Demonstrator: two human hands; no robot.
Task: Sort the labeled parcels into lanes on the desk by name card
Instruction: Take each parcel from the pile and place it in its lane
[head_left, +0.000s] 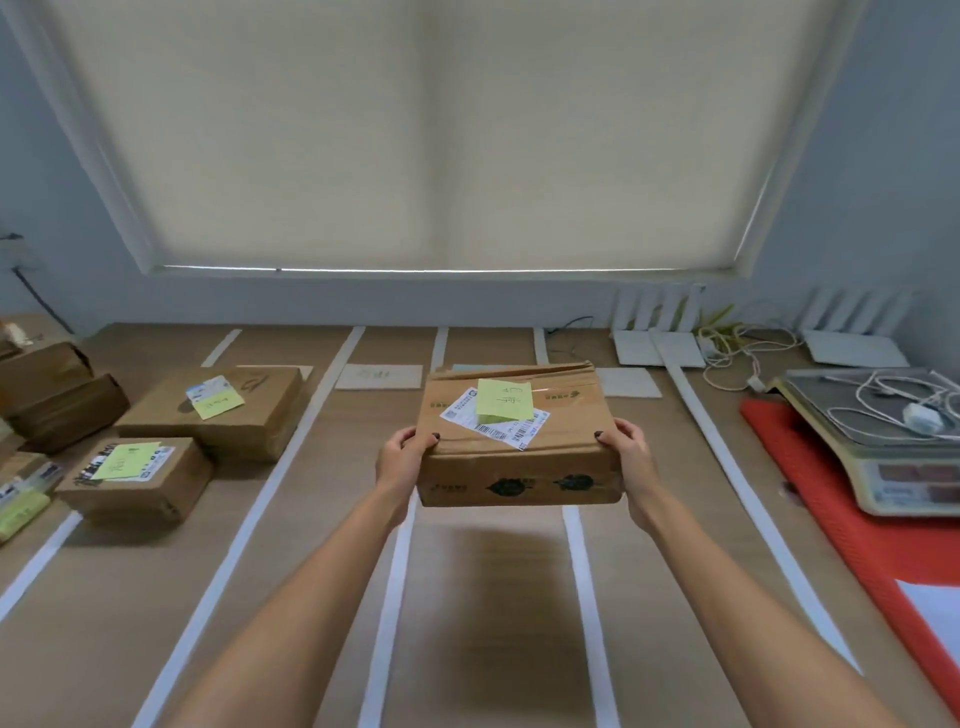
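frame centre: left hand (402, 457) & right hand (628, 454) clasp brown cardboard parcel w/ green note (519, 441) by its sides; looks stiff, light-ish, best gripped there.

Two hands (408, 457) (626, 452) hold one box (519, 441). Two more boxes (223, 410) (137, 475) lie in a lane near the desk's (467, 597) left edge, and at least two (44, 366) (67, 410) are stacked at the far left; others are cut off there. Five white tape strips (270, 483) run down the desk. Two name cards (379, 376) (628, 383) show at the far edge. One scale (893, 452) sits at the right edge.
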